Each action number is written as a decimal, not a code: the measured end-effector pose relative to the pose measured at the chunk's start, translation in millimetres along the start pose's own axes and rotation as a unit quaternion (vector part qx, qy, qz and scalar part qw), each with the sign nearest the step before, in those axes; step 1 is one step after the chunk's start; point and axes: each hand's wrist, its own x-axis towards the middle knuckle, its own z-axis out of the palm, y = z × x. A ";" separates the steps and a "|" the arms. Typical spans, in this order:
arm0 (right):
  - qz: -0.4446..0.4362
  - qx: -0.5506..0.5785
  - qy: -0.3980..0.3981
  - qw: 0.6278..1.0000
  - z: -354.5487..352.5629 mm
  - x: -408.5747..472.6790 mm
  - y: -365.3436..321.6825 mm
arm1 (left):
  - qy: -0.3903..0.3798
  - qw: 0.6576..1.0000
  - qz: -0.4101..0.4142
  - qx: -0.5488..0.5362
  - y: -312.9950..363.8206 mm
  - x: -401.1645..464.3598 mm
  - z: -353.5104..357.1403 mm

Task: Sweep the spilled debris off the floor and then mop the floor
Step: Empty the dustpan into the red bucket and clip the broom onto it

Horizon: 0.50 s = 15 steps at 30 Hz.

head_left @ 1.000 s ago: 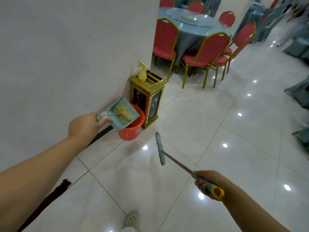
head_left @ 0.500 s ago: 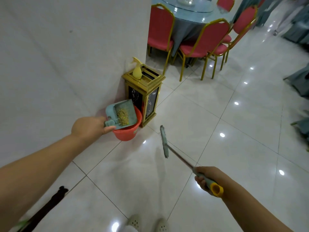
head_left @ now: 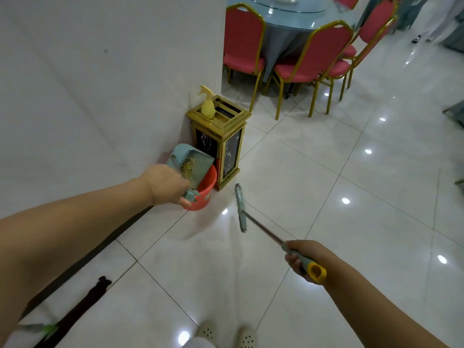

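Tiles of glossy white floor run beside a pale wall. One gold bin stands at the wall's corner; beyond it, three red chairs ring a round tabletop. One orange bucket sits just before the bin. Above it one teal dustpan tilts, debris inside; left hand fingers curl around its handle. Right hand fingers wrap one broom handle. One yellow spray bottle tops the bin.
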 end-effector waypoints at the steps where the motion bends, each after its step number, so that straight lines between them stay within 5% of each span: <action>1: -0.005 -0.002 0.002 1.000 -1.8 0.9 0.6 | -0.014 1.000 0.012 0.000 7.5 2.8 -5.2; 15: -0.020 0.009 -0.007 1.000 -42.8 4.7 5.8 | -0.103 0.993 0.052 0.003 107.0 12.7 21.2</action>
